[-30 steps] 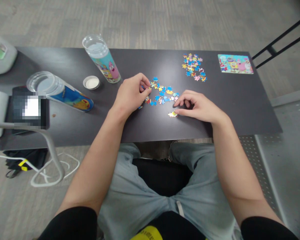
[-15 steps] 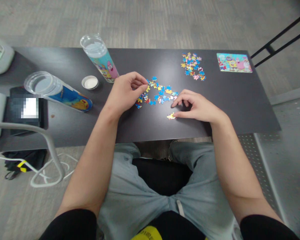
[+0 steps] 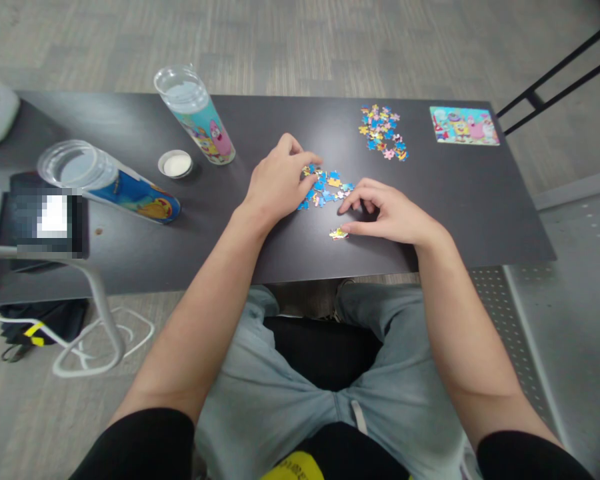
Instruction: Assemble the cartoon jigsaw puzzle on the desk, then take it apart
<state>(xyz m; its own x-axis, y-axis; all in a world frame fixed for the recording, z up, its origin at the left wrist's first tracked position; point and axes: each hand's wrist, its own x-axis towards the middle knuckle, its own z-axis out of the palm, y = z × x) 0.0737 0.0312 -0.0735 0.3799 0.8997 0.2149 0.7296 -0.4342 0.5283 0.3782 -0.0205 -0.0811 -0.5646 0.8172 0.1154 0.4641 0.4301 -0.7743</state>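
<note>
At the dark table (image 3: 480, 207)

The left hand (image 3: 279, 179) — I cannot tell whether it grips anything — and the right hand (image 3: 396, 215), thumb and fingers apart, flank the puzzle pile (image 3: 323, 198); a small piece cluster (image 3: 337, 234) lies at the right thumb.

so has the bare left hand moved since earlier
Yes, the left hand moved right, away from the clear plastic cylinder with turquoise cartoon print.

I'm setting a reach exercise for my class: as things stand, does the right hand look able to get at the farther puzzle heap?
Probably yes: the farther puzzle heap lies beyond the right hand, and nothing visible stands between them, though that hand is at a small yellowish puzzle section.
</note>
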